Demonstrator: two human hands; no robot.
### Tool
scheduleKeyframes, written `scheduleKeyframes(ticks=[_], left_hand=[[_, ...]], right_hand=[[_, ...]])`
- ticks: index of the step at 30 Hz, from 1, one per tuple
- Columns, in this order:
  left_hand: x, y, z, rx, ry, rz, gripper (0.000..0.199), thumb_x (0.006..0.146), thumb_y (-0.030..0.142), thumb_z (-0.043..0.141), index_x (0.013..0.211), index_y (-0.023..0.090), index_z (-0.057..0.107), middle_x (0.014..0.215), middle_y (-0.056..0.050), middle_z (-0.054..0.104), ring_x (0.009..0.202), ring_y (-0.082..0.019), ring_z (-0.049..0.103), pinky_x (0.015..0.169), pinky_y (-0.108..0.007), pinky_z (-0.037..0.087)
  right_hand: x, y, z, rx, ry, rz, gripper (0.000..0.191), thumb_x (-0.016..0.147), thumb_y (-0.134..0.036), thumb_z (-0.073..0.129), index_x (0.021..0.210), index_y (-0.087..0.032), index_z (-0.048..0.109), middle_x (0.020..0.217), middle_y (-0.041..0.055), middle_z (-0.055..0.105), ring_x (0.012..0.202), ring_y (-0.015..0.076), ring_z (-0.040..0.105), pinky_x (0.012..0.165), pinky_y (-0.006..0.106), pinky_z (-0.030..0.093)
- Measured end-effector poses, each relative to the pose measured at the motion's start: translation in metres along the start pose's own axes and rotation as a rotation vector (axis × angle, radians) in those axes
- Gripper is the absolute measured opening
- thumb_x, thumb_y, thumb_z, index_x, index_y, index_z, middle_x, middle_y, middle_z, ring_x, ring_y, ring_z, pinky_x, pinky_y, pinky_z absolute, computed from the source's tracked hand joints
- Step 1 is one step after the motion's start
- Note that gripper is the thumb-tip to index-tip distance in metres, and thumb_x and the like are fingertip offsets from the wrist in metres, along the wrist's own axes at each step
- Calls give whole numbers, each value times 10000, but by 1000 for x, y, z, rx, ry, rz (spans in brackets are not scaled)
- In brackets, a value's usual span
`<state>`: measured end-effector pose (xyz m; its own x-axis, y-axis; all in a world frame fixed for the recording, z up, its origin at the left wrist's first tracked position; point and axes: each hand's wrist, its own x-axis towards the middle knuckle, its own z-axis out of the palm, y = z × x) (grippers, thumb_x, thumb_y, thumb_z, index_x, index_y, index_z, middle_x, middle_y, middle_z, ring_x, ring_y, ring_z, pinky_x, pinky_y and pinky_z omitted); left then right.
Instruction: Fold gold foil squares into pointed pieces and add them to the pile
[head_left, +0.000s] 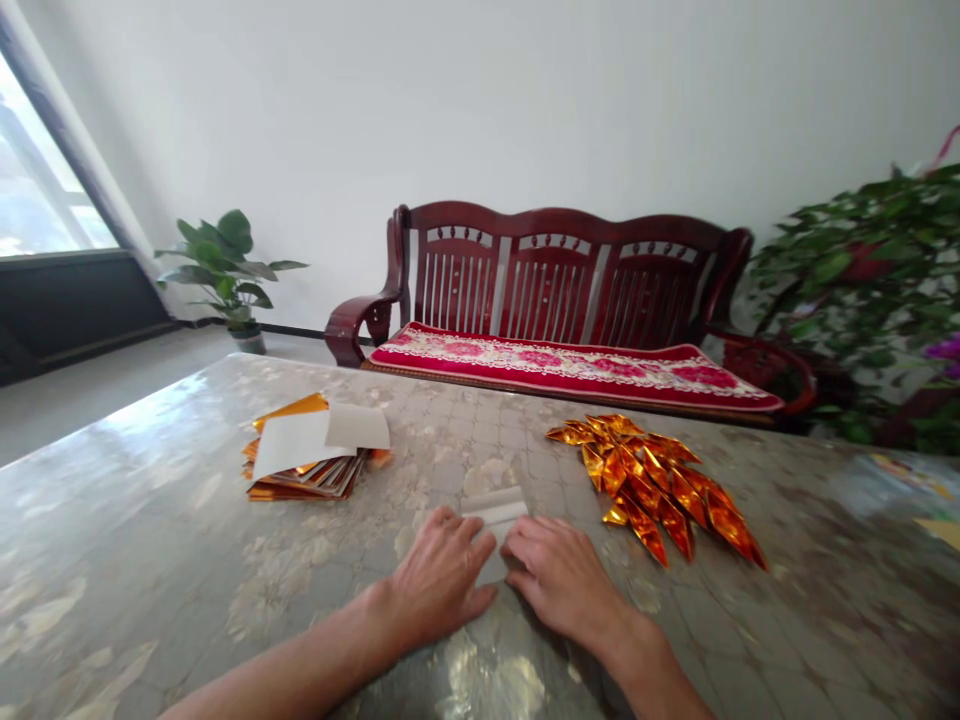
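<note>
A small whitish sheet of paper (495, 512) lies on the table between my hands, with a crease or fold across its far part. My left hand (446, 570) grips its left side, fingers curled at the edge and thumb towards me. On the opposite side my right hand (559, 575) has its bent fingers closed on the right edge. Parts of the paper are covered by both hands. To the right lies a pile of shiny orange-gold folded foil paper pieces (652, 475) with pointed ends. A stack of foil paper sheets (300, 455), some white side up, sits to the left.
The table (360, 560) has a glossy, patterned cover. A clear plastic bag (896, 485) lies at its right side. Behind stands a dark red wooden bench (559, 270) with a red floral cushion (577, 365). Potted plants (229, 265) flank the bench.
</note>
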<state>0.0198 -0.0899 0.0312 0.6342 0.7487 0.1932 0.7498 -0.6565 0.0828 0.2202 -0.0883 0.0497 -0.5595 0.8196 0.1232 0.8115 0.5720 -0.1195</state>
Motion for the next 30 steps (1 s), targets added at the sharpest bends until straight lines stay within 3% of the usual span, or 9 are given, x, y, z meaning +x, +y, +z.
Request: scheduleKeyframes(ticks=[9, 14, 17, 20, 22, 26, 30], left_hand=[[3, -1, -1, -22, -3, -23, 165, 839, 320, 648, 926, 210, 561, 1008, -43, 662, 966, -244, 638, 968, -430, 420], [8, -2, -1, 6, -20, -53, 83, 844, 150, 586, 910, 199, 571, 956, -39, 679, 902, -227, 656, 905, -399, 470], [10, -4, 3, 1, -21, -79, 93, 903, 129, 529, 931, 195, 588, 957, -39, 695, 910, -225, 673, 934, -413, 475], [10, -8, 7, -22, -4, -99, 158, 968, 140, 460, 921, 194, 600, 935, -30, 712, 900, -212, 692, 990, -430, 460], [9, -10, 9, -47, 26, -96, 186, 990, 151, 430, 932, 192, 602, 952, -30, 723, 912, -206, 701, 1038, -449, 435], [6, -15, 12, -97, 68, -82, 220, 1015, 185, 396, 946, 197, 605, 981, -33, 736, 929, -199, 710, 1082, -479, 403], [6, -17, 11, -134, 82, -109, 215, 1003, 193, 416, 924, 207, 616, 948, -28, 746, 910, -189, 715, 1082, -460, 413]], right_hand=[[1, -6, 15, -38, 116, 28, 163, 925, -143, 537, 809, -209, 630, 874, 25, 655, 867, 193, 575, 737, 315, 363], [5, -3, 14, 77, 163, 94, 153, 909, -162, 562, 793, -223, 641, 844, 13, 655, 845, 182, 577, 738, 301, 382], [4, 1, 8, 210, 146, 73, 93, 848, -181, 632, 901, -244, 674, 908, -1, 672, 915, 185, 581, 808, 300, 403], [1, 11, 3, 343, 134, 31, 416, 698, -201, 758, 1098, -269, 663, 1075, 1, 674, 1027, 214, 568, 912, 332, 407], [0, 21, 3, 416, 140, 31, 487, 662, -183, 772, 1128, -269, 657, 1153, 12, 661, 1076, 223, 561, 958, 344, 404], [1, 37, 14, 556, 186, 157, 106, 869, -244, 621, 934, -255, 704, 994, 18, 703, 993, 201, 606, 910, 324, 439], [5, 40, 22, 585, 222, 212, 218, 952, -320, 525, 841, -254, 700, 916, 21, 704, 929, 202, 617, 852, 319, 452]])
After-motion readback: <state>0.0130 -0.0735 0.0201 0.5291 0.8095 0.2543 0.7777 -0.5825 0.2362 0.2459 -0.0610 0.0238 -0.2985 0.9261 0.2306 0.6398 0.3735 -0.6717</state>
